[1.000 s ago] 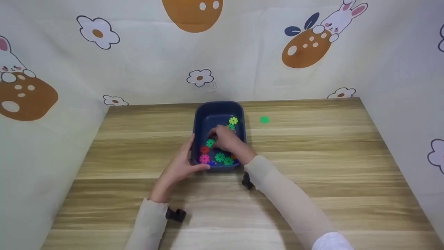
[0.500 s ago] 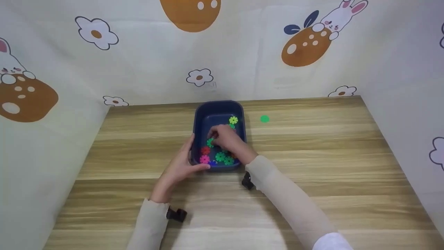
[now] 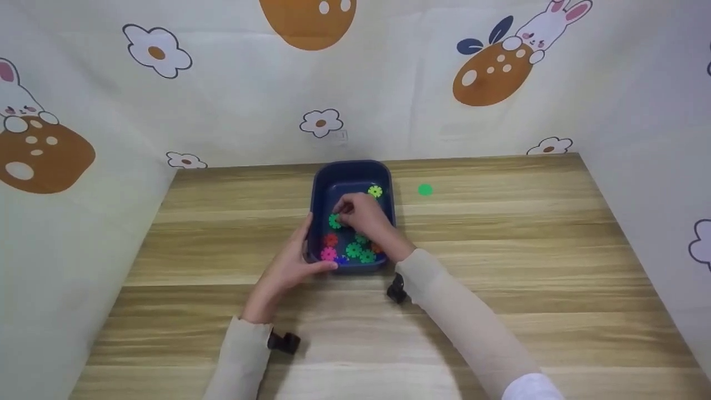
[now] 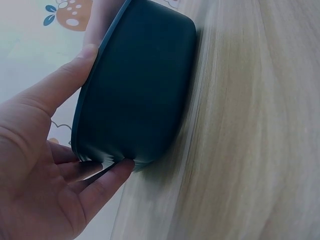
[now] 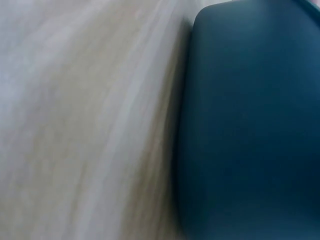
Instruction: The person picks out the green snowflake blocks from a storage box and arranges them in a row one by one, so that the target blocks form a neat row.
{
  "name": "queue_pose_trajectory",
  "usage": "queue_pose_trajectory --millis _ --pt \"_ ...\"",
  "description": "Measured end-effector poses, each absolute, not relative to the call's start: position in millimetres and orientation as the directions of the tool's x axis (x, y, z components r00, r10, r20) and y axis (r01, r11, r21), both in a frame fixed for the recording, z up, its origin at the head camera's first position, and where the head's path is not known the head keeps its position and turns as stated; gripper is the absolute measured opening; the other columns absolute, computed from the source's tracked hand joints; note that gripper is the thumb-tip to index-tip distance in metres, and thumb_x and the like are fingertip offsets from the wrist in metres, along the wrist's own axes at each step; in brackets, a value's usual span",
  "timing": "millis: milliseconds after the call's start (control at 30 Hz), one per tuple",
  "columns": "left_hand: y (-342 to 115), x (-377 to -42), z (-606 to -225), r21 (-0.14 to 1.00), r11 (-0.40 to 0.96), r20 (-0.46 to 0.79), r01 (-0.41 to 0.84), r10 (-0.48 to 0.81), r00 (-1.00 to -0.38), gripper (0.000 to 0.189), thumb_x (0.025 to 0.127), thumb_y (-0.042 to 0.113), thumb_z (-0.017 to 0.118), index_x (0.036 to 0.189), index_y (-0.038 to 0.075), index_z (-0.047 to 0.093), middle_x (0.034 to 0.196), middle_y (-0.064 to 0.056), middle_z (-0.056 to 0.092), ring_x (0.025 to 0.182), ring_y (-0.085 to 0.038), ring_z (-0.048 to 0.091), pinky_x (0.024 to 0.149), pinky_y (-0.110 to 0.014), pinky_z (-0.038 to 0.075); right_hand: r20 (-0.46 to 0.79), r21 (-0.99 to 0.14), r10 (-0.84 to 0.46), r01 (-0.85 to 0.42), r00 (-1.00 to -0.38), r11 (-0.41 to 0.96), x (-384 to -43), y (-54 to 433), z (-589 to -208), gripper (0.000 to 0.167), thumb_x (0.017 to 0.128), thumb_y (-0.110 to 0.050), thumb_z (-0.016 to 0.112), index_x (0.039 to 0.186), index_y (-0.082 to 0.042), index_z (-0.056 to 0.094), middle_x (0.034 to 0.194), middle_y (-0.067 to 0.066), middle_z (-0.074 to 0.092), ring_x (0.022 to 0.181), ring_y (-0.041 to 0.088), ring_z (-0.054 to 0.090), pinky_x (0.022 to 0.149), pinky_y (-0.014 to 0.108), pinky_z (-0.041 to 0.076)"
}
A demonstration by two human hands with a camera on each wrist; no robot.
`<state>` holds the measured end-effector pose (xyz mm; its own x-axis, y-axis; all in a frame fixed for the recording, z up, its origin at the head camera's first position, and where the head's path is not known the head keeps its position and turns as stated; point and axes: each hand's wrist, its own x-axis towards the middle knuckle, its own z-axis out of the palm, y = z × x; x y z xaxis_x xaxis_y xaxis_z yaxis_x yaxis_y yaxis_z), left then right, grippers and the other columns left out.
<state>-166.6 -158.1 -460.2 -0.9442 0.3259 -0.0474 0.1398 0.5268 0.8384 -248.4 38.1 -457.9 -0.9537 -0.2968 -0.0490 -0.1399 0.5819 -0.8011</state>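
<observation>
A dark blue tray [image 3: 351, 169] sits on the wooden table [image 3: 500, 255] and holds several coloured gear-shaped pieces: green [image 3: 353, 250], pink [image 3: 328, 254], red [image 3: 331, 240], yellow-green [image 3: 375, 191]. My left hand [image 3: 291, 264] grips the tray's near left corner, thumb along the rim [image 4: 75, 75], fingers under the wall. My right hand [image 3: 361, 216] reaches into the tray and pinches a green gear [image 3: 334, 221] at its fingertips. The right wrist view shows only the tray's outer wall [image 5: 250, 125].
A lone green gear [image 3: 425, 190] lies on the table to the right of the tray. Patterned cloth walls close in the table at the back and both sides. Black wrist-camera mounts [image 3: 283, 341] sit by my sleeves.
My right hand has lifted slightly and shifted toward the tray's far side with the green gear between its fingers. The left hand and tray have stayed put.
</observation>
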Motion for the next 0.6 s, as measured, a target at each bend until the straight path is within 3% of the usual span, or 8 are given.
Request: queue_pose_trajectory --millis 333,600 --pt "-157.9 -167.6 -460.1 0.824 0.548 -0.046 0.145 0.320 -0.946 0.114 0.077 0.033 0.087 0.161 0.011 0.012 0.167 -0.014 0.019 0.153 -0.034 0.023 0.124 -0.055 0.021 0.050 -0.849 -0.256 -0.176 -0.965 0.498 -245.8 47.5 -449.1 0.011 0.093 -0.009 0.069 0.102 -0.010 0.076 0.104 0.007 0.075 0.090 0.017 0.070 0.083 0.029 0.060" --pt "-157.2 -165.5 -458.8 0.809 0.574 -0.065 0.128 0.303 -0.951 0.115 0.078 0.035 0.085 0.161 0.012 0.010 0.168 -0.014 0.016 0.153 -0.034 0.021 0.125 -0.055 0.019 0.092 -0.888 -0.200 -0.171 -0.976 0.427 -249.5 68.4 -431.2 0.012 0.092 -0.009 0.070 0.102 -0.008 0.077 0.101 0.009 0.075 0.078 0.016 0.065 0.070 0.024 0.058"
